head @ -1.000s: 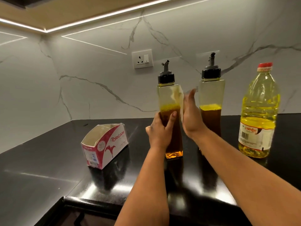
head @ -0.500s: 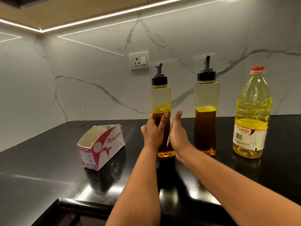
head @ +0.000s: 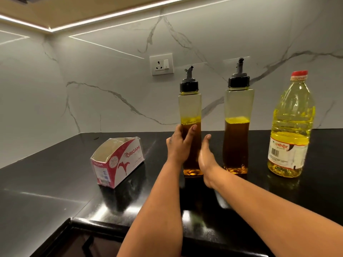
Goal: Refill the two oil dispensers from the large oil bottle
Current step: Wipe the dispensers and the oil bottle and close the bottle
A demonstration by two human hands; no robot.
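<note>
Large oil bottle (head: 291, 125), red-capped, beside "ORIGAMI" carton (head: 117, 161).

Right hand (head: 205, 156) lower beside dispenser (head: 190, 127)

A warm LED strip (head: 104, 17) along the ceiling edge from 9 to 12 o'clock gives dim, even light. It glares in streaks on the glossy black stone countertop (head: 46, 197). Wide-angle bending curves the edges; focus is slightly soft.

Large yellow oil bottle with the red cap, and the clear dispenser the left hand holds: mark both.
Large yellow oil bottle (head: 289, 127): head view, on its clear ribbed body.
Clear dispenser with black spout cap (head: 189, 106): head view, on its empty upper body.
</note>
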